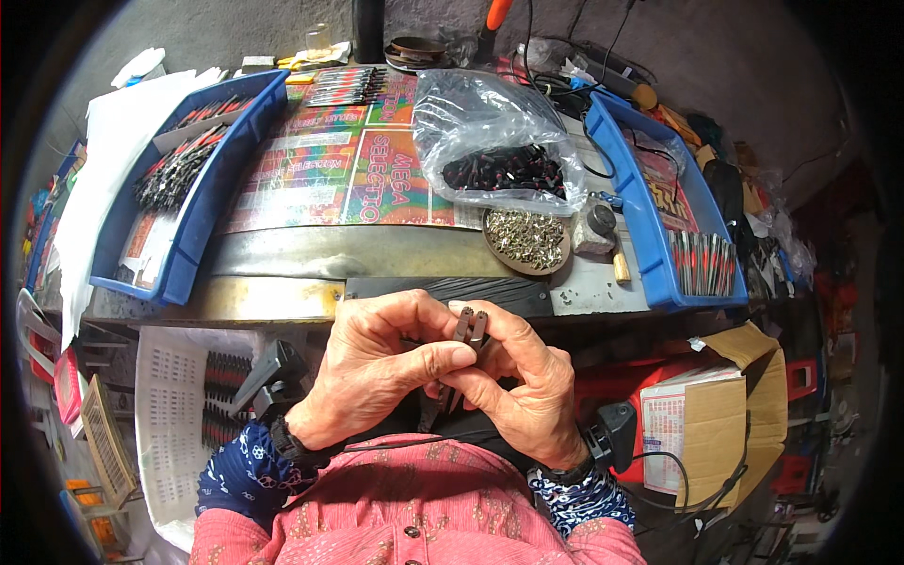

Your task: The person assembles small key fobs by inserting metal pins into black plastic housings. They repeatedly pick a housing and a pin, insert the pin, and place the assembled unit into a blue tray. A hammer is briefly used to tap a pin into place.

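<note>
Both hands meet in front of my chest, just below the bench edge. Between them is a small dark brown two-pronged piece (471, 327), its notched ends pointing away from me. My left hand (391, 363) pinches it from the left with thumb and fingers. From the right, my right hand (513, 372) grips the same piece, thumb underneath. The fingers hide much of its lower part. A bowl of small metal parts (525, 239) stands on the bench beyond my right hand. Behind it lies a clear plastic bag (499, 113) holding many black and red pieces.
Blue trays with slim black, red and silver pieces stand left (179, 268) and right (666, 268). Similar pieces lie in a row (347, 87) at the back. Below the bench are a white basket (169, 424) at left and a cardboard box (730, 424) at right.
</note>
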The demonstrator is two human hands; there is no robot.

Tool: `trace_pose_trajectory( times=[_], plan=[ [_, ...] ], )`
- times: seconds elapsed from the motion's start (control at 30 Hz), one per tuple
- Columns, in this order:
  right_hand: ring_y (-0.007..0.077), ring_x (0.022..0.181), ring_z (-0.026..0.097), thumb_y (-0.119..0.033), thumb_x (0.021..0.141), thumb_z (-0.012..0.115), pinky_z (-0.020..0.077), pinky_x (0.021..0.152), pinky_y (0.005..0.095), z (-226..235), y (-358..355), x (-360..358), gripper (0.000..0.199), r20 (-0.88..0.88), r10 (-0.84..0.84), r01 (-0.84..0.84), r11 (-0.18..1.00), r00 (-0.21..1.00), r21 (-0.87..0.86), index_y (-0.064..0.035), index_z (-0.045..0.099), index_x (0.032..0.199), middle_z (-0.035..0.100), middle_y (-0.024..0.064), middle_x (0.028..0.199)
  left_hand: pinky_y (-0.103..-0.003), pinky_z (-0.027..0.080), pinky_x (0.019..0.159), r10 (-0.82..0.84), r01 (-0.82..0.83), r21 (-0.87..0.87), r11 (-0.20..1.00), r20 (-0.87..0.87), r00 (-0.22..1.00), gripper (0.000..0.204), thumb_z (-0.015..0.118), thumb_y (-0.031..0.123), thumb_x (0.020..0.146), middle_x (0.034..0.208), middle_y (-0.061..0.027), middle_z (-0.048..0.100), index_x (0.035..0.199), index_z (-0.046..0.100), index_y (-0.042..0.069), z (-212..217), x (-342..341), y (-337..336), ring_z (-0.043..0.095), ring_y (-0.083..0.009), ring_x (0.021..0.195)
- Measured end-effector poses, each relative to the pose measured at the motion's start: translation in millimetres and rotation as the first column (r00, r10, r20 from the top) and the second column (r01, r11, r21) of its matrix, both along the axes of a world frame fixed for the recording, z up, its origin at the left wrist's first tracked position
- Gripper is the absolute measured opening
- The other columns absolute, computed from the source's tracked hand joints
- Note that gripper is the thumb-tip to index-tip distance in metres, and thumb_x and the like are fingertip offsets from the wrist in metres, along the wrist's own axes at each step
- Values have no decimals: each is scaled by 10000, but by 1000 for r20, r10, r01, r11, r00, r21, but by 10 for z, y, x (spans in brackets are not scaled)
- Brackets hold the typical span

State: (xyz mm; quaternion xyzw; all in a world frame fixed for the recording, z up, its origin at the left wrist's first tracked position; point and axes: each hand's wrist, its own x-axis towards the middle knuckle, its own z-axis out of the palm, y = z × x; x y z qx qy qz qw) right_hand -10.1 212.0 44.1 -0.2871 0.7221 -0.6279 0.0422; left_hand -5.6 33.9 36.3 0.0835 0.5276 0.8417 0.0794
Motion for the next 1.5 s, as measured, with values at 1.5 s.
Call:
trace_pose_trajectory(
  times=[1.5],
  plan=[
    [85, 768, 631, 27, 867, 697, 480, 550, 183, 241, 3, -306, 543, 12, -50, 51, 993, 999, -102, -4, 504, 1373, 680, 67, 1090, -201, 508, 540, -30, 16, -74, 997, -195, 980, 152, 681, 92, 920, 794, -73, 679, 1002, 668, -36, 358, -351, 46, 660, -127, 640]
  ],
)
